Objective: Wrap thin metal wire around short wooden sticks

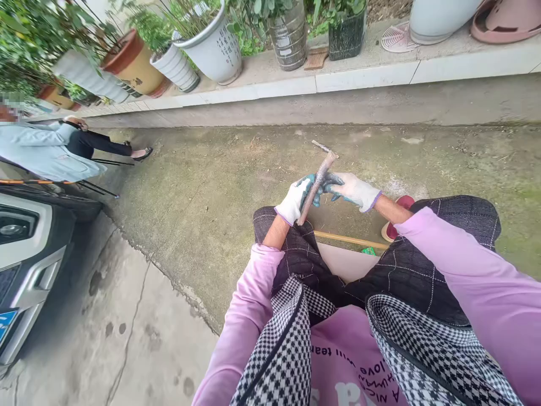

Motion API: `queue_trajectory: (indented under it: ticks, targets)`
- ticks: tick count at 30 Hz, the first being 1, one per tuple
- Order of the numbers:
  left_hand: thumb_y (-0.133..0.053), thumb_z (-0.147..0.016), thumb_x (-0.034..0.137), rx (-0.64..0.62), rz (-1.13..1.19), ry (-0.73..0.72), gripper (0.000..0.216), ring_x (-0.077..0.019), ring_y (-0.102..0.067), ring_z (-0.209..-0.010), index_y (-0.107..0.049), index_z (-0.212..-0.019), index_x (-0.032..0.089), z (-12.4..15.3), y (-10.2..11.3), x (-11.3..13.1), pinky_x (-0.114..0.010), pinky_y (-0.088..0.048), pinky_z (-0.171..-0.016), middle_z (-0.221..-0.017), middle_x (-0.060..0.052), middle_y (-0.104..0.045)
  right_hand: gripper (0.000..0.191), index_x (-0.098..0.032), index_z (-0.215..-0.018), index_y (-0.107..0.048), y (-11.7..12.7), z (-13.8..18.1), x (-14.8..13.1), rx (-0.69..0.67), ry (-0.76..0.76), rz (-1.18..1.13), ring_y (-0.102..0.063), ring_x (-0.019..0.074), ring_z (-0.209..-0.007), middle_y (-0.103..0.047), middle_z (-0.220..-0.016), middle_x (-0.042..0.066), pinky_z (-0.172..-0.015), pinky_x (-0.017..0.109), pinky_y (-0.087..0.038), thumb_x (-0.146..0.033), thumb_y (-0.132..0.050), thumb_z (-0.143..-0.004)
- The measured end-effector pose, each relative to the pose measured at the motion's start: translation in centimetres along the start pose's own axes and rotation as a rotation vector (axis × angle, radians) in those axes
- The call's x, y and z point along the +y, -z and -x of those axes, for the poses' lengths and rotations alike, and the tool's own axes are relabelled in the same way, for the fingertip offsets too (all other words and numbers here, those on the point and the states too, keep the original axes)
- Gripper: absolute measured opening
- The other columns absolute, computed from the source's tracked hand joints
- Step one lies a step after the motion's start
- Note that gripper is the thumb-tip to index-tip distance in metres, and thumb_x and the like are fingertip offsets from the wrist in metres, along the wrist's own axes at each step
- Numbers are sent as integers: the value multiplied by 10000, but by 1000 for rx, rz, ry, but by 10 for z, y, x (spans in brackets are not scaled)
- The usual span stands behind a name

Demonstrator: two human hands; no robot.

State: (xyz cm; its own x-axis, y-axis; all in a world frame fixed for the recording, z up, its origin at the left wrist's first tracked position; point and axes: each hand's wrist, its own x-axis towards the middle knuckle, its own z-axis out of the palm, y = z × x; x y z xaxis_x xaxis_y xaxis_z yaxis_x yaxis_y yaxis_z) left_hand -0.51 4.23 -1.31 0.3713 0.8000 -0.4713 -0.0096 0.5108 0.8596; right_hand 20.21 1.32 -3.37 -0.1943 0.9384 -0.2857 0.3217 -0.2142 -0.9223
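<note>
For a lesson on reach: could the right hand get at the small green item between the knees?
Probably yes: the green item shows uncovered, with just a thin yellowish strip between it and the right hand. That hand appears busy at the brown stick, so it may need freeing.

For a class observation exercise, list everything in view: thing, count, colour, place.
Stick: 1, brown, in hands
Thin object: 1, grey, beyond stick
Pole: 1, yellow, between knees
Packet: 1, green, by pole
Shoe: 1, red, by right forearm
Potted plants: several, green, on ledge
Ledge: 1, pale, top
Clogs: count unclear, pink, on ledge
Mat: 1, pink, on ledge
Car: 1, white and dark, left
Seated person: 1, pale jacket, left
Ground: 1, grey, below
Gloved left hand: 1, white and teal, holding stick
Gloved right hand: 1, white and teal, at stick
</note>
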Motion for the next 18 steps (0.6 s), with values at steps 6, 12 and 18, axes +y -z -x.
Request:
queue_trajectory:
  ticks: [6, 12, 18]
  targets:
    - [-786, -1120, 635, 53, 81, 86, 453, -102, -551, -466, -712, -1156, 190, -2, 0, 6, -224, -450, -485, -674, 52, -649, 263, -202, -1154, -909, 15, -2, 7, 137, -22, 44, -841, 239, -883, -918, -1051, 82, -729, 309, -680, -252, -743, -957]
    - [-762, -1127, 651, 70, 112, 79, 497, -102, -514, -462, -744, -1283, 179, -2, 0, 12, -233, -421, -470, -671, 66, -598, 291, -236, -1152, -952, 27, -2, 3, 146, 10, 338, -853, 289, -1039, -934, -1166, 82, -893, 360, -666, -333, -709, -1024]
    - [-815, -1104, 599, 80, 127, 107, 469, -100, -535, -483, -729, -1249, 162, 1, -3, 17, -230, -420, -475, -684, 55, -618, 286, -258, -1125, -957, 24, -2, 1, 93, 59, 645, -820, 329, -1182, -920, -1272, 102, -1014, 393, -614, -326, -698, -1025]
